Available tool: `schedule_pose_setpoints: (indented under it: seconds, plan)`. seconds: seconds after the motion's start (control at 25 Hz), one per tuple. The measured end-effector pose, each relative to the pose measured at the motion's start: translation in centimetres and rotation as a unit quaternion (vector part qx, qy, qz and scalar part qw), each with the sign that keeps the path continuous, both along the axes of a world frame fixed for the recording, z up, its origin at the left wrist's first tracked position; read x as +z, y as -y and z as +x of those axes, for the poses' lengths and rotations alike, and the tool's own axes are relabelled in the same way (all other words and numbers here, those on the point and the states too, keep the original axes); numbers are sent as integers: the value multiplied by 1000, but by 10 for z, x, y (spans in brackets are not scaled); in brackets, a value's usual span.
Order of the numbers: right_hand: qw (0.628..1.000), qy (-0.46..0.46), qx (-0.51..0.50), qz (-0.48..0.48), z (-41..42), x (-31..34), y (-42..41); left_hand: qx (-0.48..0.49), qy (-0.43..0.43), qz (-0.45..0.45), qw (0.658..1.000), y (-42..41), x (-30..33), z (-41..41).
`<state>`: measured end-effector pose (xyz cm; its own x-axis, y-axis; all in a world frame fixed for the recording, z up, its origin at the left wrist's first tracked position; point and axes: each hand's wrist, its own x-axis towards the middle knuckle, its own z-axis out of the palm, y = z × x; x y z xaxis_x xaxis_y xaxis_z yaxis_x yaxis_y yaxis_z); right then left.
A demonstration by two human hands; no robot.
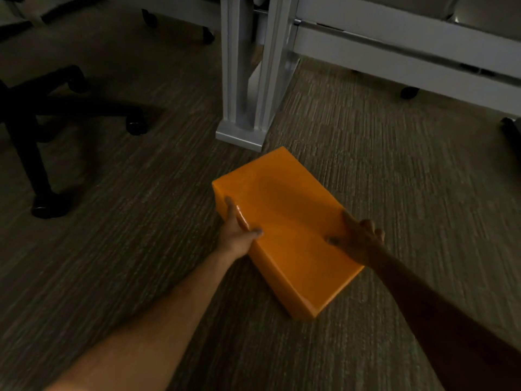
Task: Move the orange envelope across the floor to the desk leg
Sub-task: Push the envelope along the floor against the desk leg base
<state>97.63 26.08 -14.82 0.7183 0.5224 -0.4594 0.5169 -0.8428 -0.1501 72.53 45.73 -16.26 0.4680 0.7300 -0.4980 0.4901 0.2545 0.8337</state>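
The orange envelope (pixel 284 221) is a thick, box-like orange package lying flat on the carpet in the middle of the head view. Its far corner points at the white desk leg (pixel 245 80) and lies just short of the leg's foot plate. My left hand (pixel 236 235) grips the package's left long edge, fingers along the side and thumb on top. My right hand (pixel 358 238) holds the right long edge, thumb on top and fingers wrapped over the side. Both forearms reach in from the bottom of the frame.
A black office chair base (pixel 36 122) with castors stands on the left. A white desk frame rail (pixel 408 60) with a castor runs along the back right. Another castor (pixel 510 128) shows at the right edge. Carpet (pixel 141 249) lies all around.
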Motion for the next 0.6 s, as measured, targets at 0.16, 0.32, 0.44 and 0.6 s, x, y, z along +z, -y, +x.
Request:
schedule_pose_setpoints:
  seconds: [0.16, 0.32, 0.44, 0.6]
  plan:
    - [1000, 4, 2, 9, -44, 3, 10, 55, 9, 59, 997, -18, 1, 9]
    - [996, 25, -81, 18, -120, -11, 11, -1, -86, 245, 966, 6, -2, 10]
    - [991, 11, -119, 51, -144, -12, 13, -85, -106, 273, 952, 48, -12, -13]
    - [987, 45, 105, 112, -133, -16, 20, -132, -117, 307, 935, 70, -20, -37]
